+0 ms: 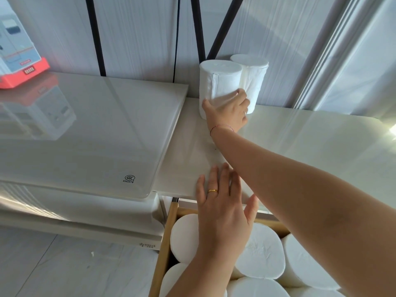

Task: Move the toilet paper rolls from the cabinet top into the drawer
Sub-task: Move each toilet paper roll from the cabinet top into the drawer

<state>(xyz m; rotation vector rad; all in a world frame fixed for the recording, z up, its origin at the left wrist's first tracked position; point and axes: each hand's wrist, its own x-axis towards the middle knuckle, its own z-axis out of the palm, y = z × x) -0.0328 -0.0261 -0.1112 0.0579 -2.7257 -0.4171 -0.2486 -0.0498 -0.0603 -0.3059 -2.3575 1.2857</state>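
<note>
Two white toilet paper rolls stand upright against the wall at the back of the white cabinet top (300,142). My right hand (228,109) wraps around the lower part of the nearer roll (218,82), fingers on its front and thumb on its left side. The farther roll (254,76) stands just behind it to the right, touching it. My left hand (222,202) hovers with fingers spread over the cabinet's front edge, above the open wooden drawer (166,243). Several white rolls (261,254) lie packed in the drawer.
A glass-topped white appliance (85,136) stands left of the cabinet, slightly higher than it. A red-and-grey box (19,54) sits at its back left corner. Black metal bars (96,35) and a cable run up the wall. A window frame is at the right.
</note>
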